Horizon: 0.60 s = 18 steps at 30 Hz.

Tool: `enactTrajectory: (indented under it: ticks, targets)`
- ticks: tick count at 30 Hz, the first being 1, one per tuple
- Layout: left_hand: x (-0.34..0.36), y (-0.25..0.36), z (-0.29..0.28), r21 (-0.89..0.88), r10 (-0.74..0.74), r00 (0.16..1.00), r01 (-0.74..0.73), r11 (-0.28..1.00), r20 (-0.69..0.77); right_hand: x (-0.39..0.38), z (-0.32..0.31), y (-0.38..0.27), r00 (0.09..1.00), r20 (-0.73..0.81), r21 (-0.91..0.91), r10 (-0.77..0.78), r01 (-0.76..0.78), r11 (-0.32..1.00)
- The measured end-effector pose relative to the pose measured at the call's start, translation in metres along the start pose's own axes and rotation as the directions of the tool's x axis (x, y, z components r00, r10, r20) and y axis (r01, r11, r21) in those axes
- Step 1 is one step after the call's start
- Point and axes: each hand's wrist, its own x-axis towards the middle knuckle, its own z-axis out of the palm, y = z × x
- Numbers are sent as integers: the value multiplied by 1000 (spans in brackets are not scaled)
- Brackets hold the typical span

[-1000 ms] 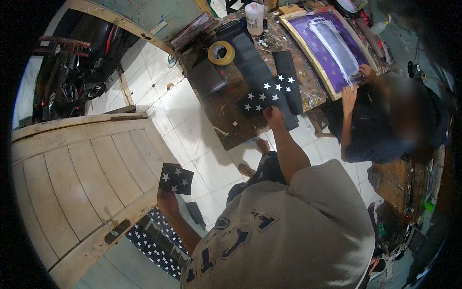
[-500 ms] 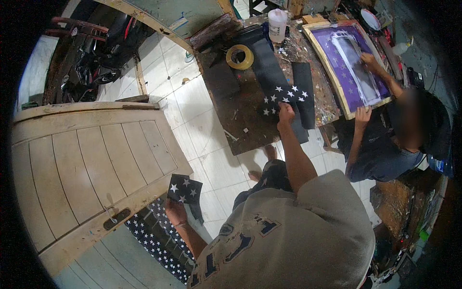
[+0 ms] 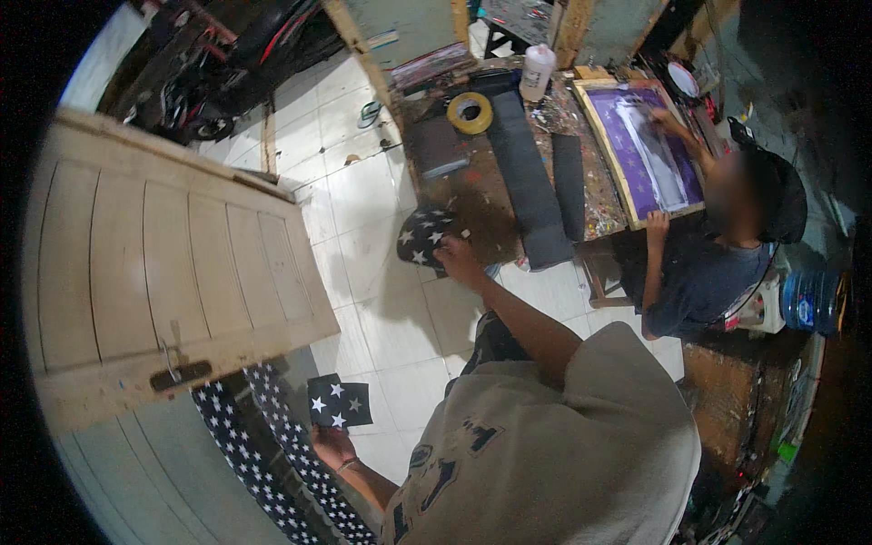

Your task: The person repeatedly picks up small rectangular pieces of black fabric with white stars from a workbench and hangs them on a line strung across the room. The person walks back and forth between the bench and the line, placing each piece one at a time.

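My left hand point(image 3: 334, 445) grips a small black square with stars point(image 3: 327, 388) by its lower edge, low in the view. My right hand point(image 3: 454, 259) pinches a second black piece with white stars point(image 3: 420, 234), which hangs bent over the near left corner of the stained worktable point(image 3: 492, 222). On the tabletop lie long black strips point(image 3: 527, 182), a dark block point(image 3: 434, 145) and a roll of yellowish tape point(image 3: 470, 113). Lengths of black star-printed fabric point(image 3: 233, 440) lie spread at the lower left, behind my left arm.
A co-worker point(image 3: 699, 272) at the right has both hands on a purple screen frame point(image 3: 640, 154). A translucent bottle point(image 3: 537, 73) stands at the table's back. An open wooden door point(image 3: 163, 263) fills the left. Beyond are a motorbike point(image 3: 209, 91) and a sandal point(image 3: 370, 114); water jug point(image 3: 811, 300) at right.
My right hand has lifted the star piece off the black strips and moved left and toward me. My left hand sits lower in the picture. The co-worker's upper hand has moved up the screen.
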Motion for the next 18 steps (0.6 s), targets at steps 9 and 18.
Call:
enactTrajectory:
  ticks: [9, 18]
  targets:
    - [-167, -23, -155, -181, 272, 822, -407, 895, -501, -160, 215, -41, 693, 579, 111, -431, 456, 883]
    - [-400, -87, -295, -83, 290, 300, -811, 579, -909, -390, 421, -78, 37, 922, 274, -386, 642, 716]
